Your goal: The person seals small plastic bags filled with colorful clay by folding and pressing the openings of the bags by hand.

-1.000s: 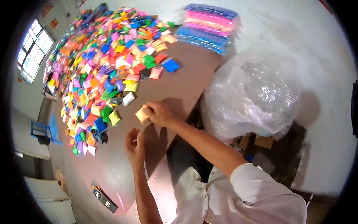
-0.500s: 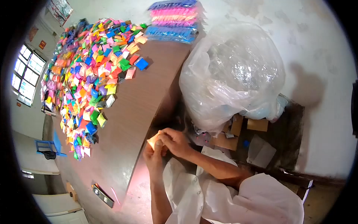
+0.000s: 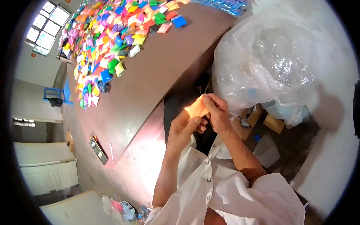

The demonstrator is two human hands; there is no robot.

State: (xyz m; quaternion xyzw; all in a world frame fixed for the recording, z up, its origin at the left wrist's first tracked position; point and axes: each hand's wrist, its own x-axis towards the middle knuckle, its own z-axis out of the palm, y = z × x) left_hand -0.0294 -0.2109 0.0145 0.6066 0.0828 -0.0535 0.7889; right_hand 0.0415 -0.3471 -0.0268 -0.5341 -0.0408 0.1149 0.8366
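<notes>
A small, flat, light-orange packet [image 3: 196, 108] is held between my two hands, above my lap and beside the table edge. My left hand [image 3: 183, 129] pinches its lower left side, thumb on top. At its upper right, my right hand [image 3: 218, 112] grips the packet between thumb and curled fingers. Bright light falls on the packet, and the fingers cover part of its edges. Many similar small packets [image 3: 112, 45] in mixed colours lie heaped on the brown table [image 3: 150, 71].
A big clear plastic bag [image 3: 262, 63] bulges at the right, above cardboard pieces [image 3: 273, 123]. A dark phone-like object [image 3: 98, 150] and a thin pale strip [image 3: 111, 152] lie on the table's near part. Blue flat packs [image 3: 225, 5] sit at the far corner. A blue chair [image 3: 56, 93] stands left.
The head view has shifted, so the table and heap sit higher. My hands have come apart somewhat, and more of the light-orange packet shows between them.
</notes>
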